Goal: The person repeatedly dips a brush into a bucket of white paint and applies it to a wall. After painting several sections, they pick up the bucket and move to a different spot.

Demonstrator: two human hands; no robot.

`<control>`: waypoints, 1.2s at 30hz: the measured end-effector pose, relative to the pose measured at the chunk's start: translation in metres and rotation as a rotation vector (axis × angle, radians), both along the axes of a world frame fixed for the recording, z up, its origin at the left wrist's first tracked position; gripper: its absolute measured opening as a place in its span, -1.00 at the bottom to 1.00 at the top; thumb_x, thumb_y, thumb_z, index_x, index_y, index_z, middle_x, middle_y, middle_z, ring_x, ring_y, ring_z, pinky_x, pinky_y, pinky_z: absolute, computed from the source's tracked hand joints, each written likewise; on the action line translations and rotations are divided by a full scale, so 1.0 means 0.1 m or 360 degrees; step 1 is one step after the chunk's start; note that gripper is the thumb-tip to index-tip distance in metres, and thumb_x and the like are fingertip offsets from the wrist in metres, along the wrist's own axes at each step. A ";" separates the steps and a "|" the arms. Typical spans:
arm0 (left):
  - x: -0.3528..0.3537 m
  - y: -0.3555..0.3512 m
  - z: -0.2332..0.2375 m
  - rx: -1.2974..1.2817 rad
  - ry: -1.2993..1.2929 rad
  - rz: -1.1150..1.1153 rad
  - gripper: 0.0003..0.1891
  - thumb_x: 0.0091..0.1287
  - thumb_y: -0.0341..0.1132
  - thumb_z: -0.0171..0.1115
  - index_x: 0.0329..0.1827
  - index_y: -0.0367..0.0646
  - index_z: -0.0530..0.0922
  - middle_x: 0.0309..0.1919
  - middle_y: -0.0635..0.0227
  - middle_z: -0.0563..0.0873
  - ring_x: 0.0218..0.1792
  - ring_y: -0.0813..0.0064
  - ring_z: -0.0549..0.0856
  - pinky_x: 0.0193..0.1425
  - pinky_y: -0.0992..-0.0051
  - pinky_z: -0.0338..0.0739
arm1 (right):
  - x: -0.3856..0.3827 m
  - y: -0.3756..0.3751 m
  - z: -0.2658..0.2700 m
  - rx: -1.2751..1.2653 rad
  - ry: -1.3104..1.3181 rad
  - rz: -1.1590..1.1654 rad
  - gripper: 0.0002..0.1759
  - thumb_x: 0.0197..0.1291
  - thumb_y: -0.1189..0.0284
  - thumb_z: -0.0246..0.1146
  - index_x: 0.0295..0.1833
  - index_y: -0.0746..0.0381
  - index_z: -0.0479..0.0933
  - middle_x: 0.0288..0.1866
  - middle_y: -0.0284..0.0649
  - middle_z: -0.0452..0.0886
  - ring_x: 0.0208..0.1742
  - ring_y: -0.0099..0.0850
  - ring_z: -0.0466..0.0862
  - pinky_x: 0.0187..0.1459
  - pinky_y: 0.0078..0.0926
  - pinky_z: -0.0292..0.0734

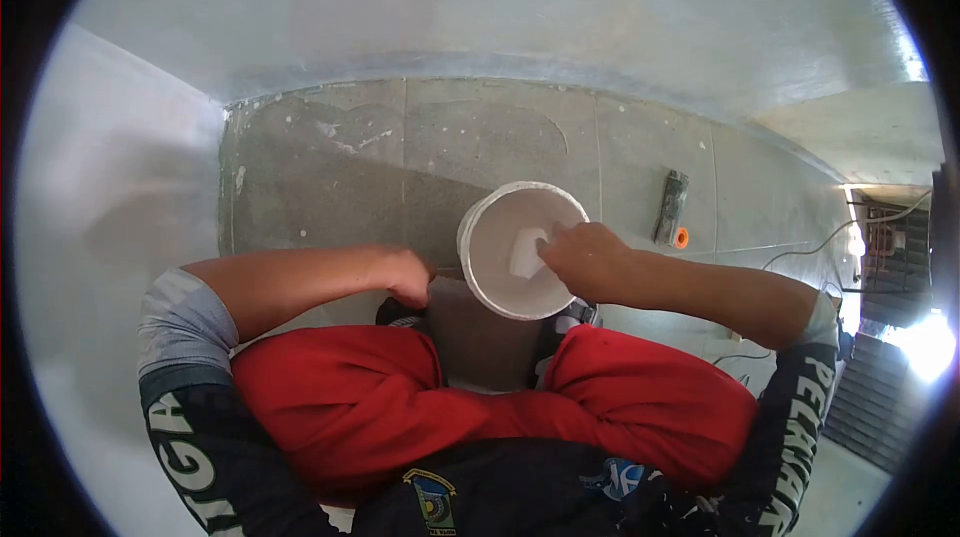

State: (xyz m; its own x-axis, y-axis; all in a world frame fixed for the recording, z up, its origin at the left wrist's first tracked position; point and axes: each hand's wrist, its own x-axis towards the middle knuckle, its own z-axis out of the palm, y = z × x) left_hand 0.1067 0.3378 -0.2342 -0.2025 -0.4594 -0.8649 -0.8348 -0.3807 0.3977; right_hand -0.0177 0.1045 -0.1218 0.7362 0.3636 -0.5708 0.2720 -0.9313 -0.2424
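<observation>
A white bucket (470, 272) stands tilted on the floor in front of my knees, its open mouth facing up toward me. My right hand (590, 259) reaches over its right rim, fingers closed on a white flat piece (527, 253) inside the bucket. The exact kind of that piece does not show. Left of the bucket, my left hand (409, 278) is curled closed near my knee. Whatever it may hold is hidden by the fingers.
A dark tool with an orange round end (672, 209) lies on the grey tiled floor (500, 132) at right. A pale wall (450, 7) rises ahead, another wall (120, 177) at left. A cable (830, 235) runs at far right. My red-clad legs (350, 387) flank the bucket.
</observation>
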 end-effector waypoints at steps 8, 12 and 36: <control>0.00 0.05 -0.01 -0.0161 0.0036 0.0027 -0.62 -0.03 -0.25 0.15 -0.19 -0.27 0.68 -0.17 -0.02 0.71 -0.09 0.09 0.70 -0.07 0.18 0.57 | 0.03 0.15 -0.46 0.0061 -0.0049 0.0043 -0.65 0.08 0.56 0.18 0.02 0.43 0.49 -0.04 0.13 0.51 -0.17 -0.04 0.69 -0.19 -0.18 0.64; 0.01 0.02 0.02 -0.0062 0.0089 -0.0024 -0.56 0.24 -0.09 0.08 -0.07 -0.33 0.61 -0.14 -0.08 0.68 -0.05 -0.04 0.66 0.03 0.13 0.53 | 0.08 0.19 -0.57 0.0039 0.0059 0.0039 -0.64 0.07 0.57 0.18 0.02 0.44 0.48 -0.05 0.15 0.51 -0.14 -0.02 0.68 -0.18 -0.15 0.64; 0.02 0.15 -0.12 -0.0118 0.0008 0.0121 -0.64 0.05 -0.17 0.17 -0.20 -0.22 0.69 -0.17 0.03 0.72 -0.08 0.12 0.71 -0.07 0.23 0.59 | 0.35 -0.71 0.47 0.0710 0.0914 -0.1003 -0.70 0.33 0.29 0.05 -0.28 0.27 0.56 -0.57 -0.33 0.46 -0.56 -0.55 0.37 -0.51 -0.56 0.32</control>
State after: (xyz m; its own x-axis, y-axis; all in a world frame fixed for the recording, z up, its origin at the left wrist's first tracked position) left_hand 0.1083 0.3524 -0.2462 -0.1687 -0.5361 -0.8271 -0.8028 -0.4122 0.4309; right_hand 0.0177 0.0337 -0.0749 0.5218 0.2674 -0.8101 -0.5175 -0.6557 -0.5497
